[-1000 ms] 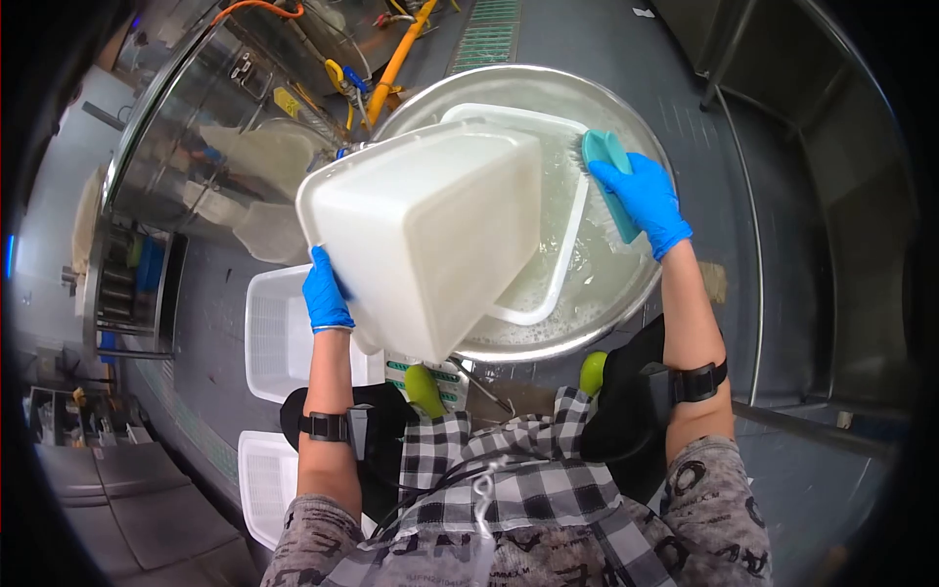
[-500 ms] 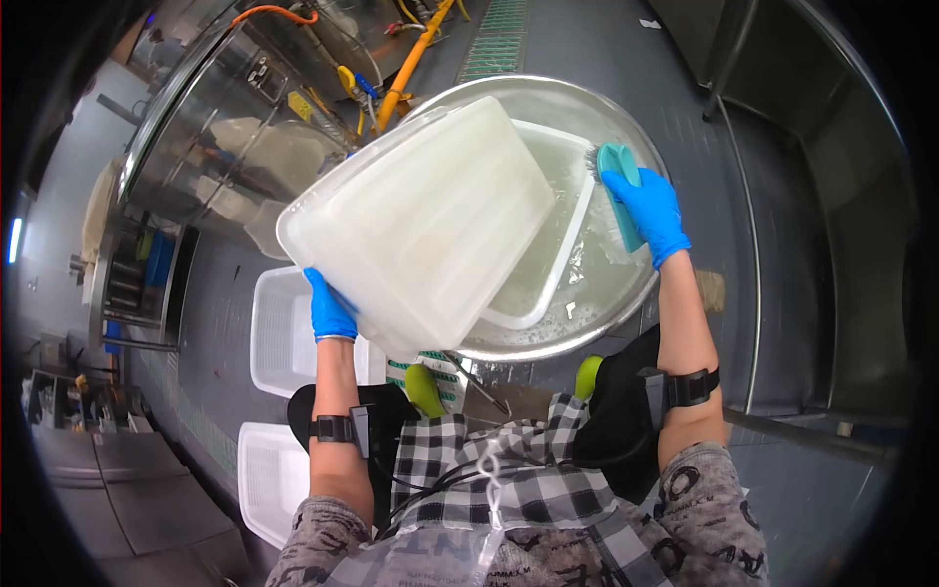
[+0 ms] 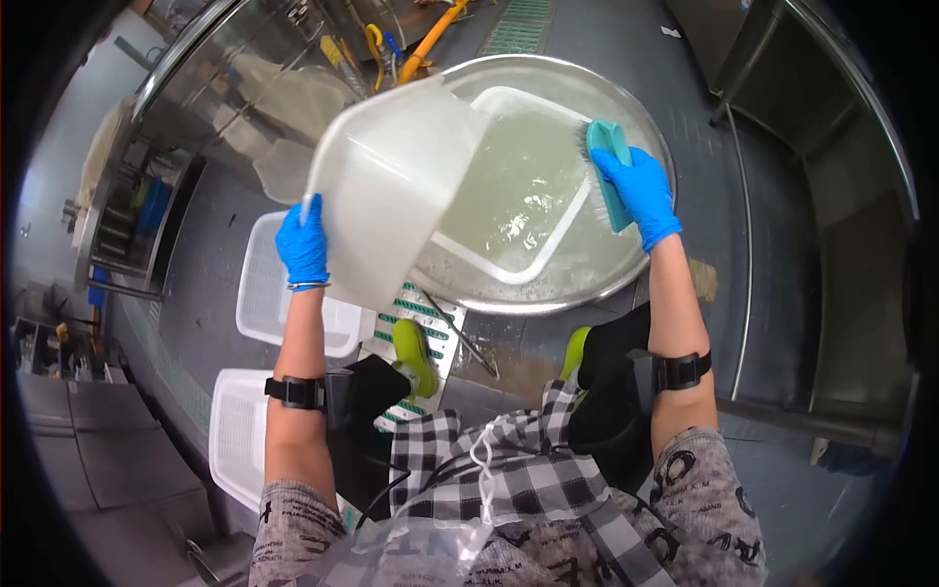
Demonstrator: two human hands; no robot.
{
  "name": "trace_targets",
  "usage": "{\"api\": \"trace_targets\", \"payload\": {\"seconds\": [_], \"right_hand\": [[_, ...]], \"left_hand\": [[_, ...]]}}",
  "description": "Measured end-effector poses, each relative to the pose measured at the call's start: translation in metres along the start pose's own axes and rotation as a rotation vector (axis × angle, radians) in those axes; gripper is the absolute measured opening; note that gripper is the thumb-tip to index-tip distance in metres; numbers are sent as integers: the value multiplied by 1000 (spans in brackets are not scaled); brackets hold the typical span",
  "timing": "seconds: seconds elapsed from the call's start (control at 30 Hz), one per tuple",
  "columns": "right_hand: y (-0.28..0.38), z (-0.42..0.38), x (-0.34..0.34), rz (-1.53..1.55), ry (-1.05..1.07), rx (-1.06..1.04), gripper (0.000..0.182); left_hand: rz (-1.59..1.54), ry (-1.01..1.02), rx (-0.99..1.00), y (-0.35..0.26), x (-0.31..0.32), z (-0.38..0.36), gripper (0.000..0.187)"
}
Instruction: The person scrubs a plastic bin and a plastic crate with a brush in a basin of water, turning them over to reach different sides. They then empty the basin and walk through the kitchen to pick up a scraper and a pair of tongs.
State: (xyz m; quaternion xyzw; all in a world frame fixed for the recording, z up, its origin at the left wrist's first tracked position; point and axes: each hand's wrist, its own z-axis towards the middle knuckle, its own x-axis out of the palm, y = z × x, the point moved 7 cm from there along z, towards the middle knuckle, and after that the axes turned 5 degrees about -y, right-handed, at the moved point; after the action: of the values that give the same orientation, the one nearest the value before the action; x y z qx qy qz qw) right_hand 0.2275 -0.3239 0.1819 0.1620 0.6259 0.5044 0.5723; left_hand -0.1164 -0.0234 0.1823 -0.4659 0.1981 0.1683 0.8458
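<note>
My left hand (image 3: 304,243), in a blue glove, is closed on the edge of a white plastic tub (image 3: 386,181), held tilted over the left side of a round metal basin (image 3: 445,284). My right hand (image 3: 643,194), also gloved in blue, grips a teal scrub brush (image 3: 608,176) at the basin's right side. Its bristles face left, near the corner of a second white tub (image 3: 553,249) that sits in the basin. Cloudy water (image 3: 514,186) fills this second tub. The held tub hides part of the basin.
Two white baskets (image 3: 256,284) (image 3: 230,435) stand on the floor at the left. A metal vessel and an orange pipe (image 3: 430,41) are at the upper left. Metal shelving (image 3: 782,196) stands at the right. A green-slotted drain (image 3: 416,313) lies by my feet.
The held tub has moved left and turned, showing more of the tub in the basin. My left hand has shifted up and left. My right hand and the brush have moved slightly up and left.
</note>
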Motion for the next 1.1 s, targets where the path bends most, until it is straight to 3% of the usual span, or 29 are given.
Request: {"api": "trace_targets", "payload": {"seconds": [0.07, 0.33, 0.43, 0.47, 0.53, 0.67, 0.73, 0.83, 0.9, 0.93, 1.0, 1.07, 1.1], "right_hand": [[-11, -3, 4, 45, 22, 45, 39], [-42, -55, 31, 153, 64, 81, 41], [-57, -90, 52, 170, 96, 139, 41], [-64, -100, 62, 205, 110, 183, 41], [-83, -121, 88, 163, 167, 167, 41], [-116, -148, 122, 11, 248, 126, 40], [-96, -156, 121, 32, 277, 104, 40], [-81, -152, 122, -16, 303, 86, 41], [-58, -150, 120, -102, 345, 33, 42], [-44, -148, 121, -112, 352, 28, 42], [-16, -144, 141, -198, 416, -37, 43], [10, -151, 174, -134, 515, -71, 44], [20, -151, 194, -142, 595, -128, 44]], "left_hand": [[132, -48, 254, 10, 5, -28, 24], [-27, 135, 378, 26, 14, -163, 13], [221, 388, 747, 20, 24, -206, 16], [217, 383, 742, 25, 23, -214, 16], [436, 626, 843, 43, 45, -244, 20], [396, 634, 778, 62, 57, -253, 23], [348, 594, 780, 55, 51, -250, 21], [203, 742, 710, 58, 48, -251, 29], [-38, 701, 437, 75, 43, -242, 40], [135, 498, 396, 69, 27, -226, 56], [383, 98, 127, 106, 6, -207, 77], [299, -217, -227, 142, -13, -208, 75], [194, -431, -527, 187, -2, -232, 60]]}}
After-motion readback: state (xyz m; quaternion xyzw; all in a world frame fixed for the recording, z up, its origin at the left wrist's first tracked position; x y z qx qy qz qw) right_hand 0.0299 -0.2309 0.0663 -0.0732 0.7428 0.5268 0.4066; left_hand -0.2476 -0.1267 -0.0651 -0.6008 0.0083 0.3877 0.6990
